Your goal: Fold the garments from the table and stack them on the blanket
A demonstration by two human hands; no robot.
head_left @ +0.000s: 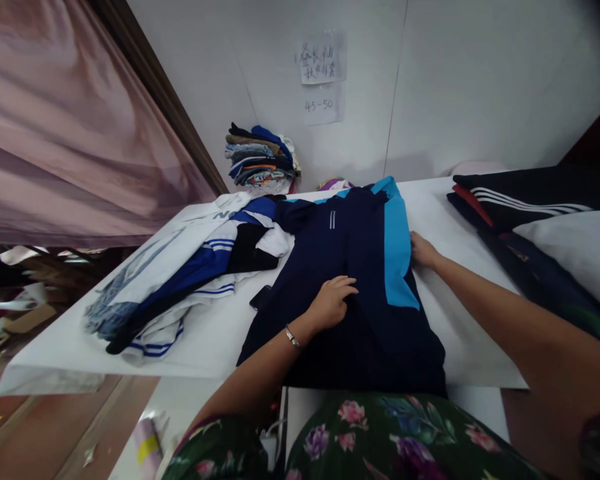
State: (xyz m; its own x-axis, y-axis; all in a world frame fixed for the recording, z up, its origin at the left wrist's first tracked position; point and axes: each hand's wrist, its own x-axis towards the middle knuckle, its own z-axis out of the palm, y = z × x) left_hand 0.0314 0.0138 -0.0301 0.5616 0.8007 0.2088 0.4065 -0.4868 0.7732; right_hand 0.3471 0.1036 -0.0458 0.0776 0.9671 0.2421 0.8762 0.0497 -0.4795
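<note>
Likely steadies navy garment (313,257) beneath loosely open left hand (331,301); rightward, meets blue edge (397,243) with right hand (423,251), cannot tell if pinching.

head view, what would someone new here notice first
Probably the navy garment with its bright blue panel, spread on the white table: the left hand rests on its front, the right hand is at the edge beside the panel. Next, perhaps, the heap of clothes at the table's left and the handwritten signs on the wall behind.
</note>
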